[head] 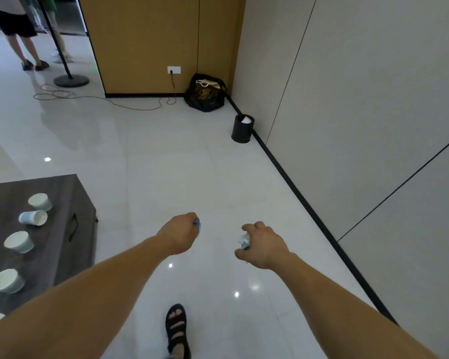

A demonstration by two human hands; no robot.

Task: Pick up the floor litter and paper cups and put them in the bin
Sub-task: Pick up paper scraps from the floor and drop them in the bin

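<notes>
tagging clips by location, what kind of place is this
Probably an office or similar commercial interior, perhaps a corridor or lounge corner. It has a glossy pale tiled floor, a plain panelled wall with black skirting, a small black bin against it, and a low dark table holding paper cups.

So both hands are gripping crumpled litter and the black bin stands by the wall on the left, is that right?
Not quite: the head view shows the black bin by the wall on the right, not the left. The left hand and right hand do each grip crumpled litter.

Dim, floor (192, 164) glare spots, wide-angle bowing
</notes>
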